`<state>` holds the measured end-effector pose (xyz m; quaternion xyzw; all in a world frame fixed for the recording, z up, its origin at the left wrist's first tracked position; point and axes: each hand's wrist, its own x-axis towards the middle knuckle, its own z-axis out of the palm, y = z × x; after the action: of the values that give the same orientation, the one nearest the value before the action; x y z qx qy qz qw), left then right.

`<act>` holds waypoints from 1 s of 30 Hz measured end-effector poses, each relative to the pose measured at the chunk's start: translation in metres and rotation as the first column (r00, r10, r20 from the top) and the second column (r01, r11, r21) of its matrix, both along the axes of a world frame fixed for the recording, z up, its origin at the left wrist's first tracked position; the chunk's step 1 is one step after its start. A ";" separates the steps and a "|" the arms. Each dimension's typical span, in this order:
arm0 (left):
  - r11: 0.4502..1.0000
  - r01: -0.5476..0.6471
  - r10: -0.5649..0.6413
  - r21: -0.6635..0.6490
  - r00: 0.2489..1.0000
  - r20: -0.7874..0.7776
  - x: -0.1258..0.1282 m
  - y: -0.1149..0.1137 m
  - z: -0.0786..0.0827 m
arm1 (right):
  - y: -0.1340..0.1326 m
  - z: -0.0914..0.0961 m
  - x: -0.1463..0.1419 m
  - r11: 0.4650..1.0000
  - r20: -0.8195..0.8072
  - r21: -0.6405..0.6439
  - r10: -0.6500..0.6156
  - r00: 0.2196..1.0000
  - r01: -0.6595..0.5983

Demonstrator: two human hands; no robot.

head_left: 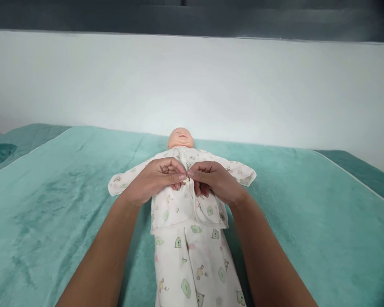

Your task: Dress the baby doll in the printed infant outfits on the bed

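Note:
A baby doll [181,138] lies on its back, head away from me, dressed in a white printed shirt [173,209] and matching trousers [205,260]. Over the doll's chest, my left hand [160,175] pinches the front edge of the shirt between thumb and fingertips. Facing it, my right hand [213,179] pinches the other side of the same front opening. The fingertips of both hands nearly meet at the shirt's middle line. A small dark spot shows between them, too small to name. Below my hands the shirt front hangs loosely parted.
A teal plush cover [67,204] spreads under the doll and to both sides, with creases on the left. Behind the doll's head rises a white wall [185,85], with a dark band [147,19] above it. Darker teal fabric [365,170] shows at the right edge.

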<state>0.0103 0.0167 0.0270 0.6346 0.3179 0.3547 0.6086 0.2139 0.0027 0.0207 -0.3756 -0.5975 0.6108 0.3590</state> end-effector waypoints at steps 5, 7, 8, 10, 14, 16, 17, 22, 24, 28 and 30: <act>1.000 -0.002 0.002 0.003 1.000 0.002 0.000 0.001 -0.002 | 0.001 0.000 0.000 1.000 0.009 0.005 0.012 1.000 -0.012; 1.000 -0.002 0.002 0.006 1.000 0.009 0.000 0.001 -0.002 | 0.000 0.000 0.000 1.000 0.013 0.003 0.015 1.000 -0.015; 1.000 0.000 0.000 0.006 1.000 0.013 0.000 0.001 -0.002 | 0.000 0.001 0.000 1.000 0.013 0.001 0.014 1.000 -0.014; 1.000 -0.001 0.001 0.005 1.000 0.019 0.000 0.001 -0.002 | 0.000 0.001 0.000 1.000 0.009 -0.006 0.012 1.000 -0.012; 1.000 0.000 0.001 -0.006 1.000 0.028 0.001 0.001 -0.002 | 0.001 0.001 0.000 1.000 0.001 -0.021 0.005 1.000 -0.005; 1.000 0.003 -0.002 -0.006 1.000 0.026 0.001 0.001 -0.002 | 0.001 0.001 0.000 1.000 0.001 -0.024 0.002 1.000 -0.002; 1.000 0.002 -0.002 -0.003 1.000 0.022 0.001 0.001 -0.002 | 0.001 0.001 0.000 1.000 0.002 -0.024 0.002 1.000 -0.002; 1.000 0.006 -0.006 0.002 1.000 0.001 0.001 -0.001 -0.001 | 0.001 0.000 0.000 1.000 0.002 -0.015 -0.004 1.000 0.004; 1.000 0.009 -0.009 0.008 1.000 -0.012 0.002 -0.001 0.000 | 0.001 -0.001 -0.001 1.000 -0.014 -0.003 -0.009 1.000 0.009; 1.000 0.000 0.000 0.014 1.000 -0.024 0.003 -0.002 0.001 | 0.001 -0.002 -0.001 1.000 -0.053 0.026 -0.014 0.999 0.015; 1.000 -0.008 0.008 -0.001 1.000 -0.030 0.002 -0.001 0.001 | 0.001 -0.001 -0.001 0.999 -0.050 0.041 -0.011 0.999 0.013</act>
<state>0.0126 0.0157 0.0285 0.6381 0.3298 0.3476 0.6027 0.2133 0.0032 0.0193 -0.3561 -0.5987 0.6053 0.3852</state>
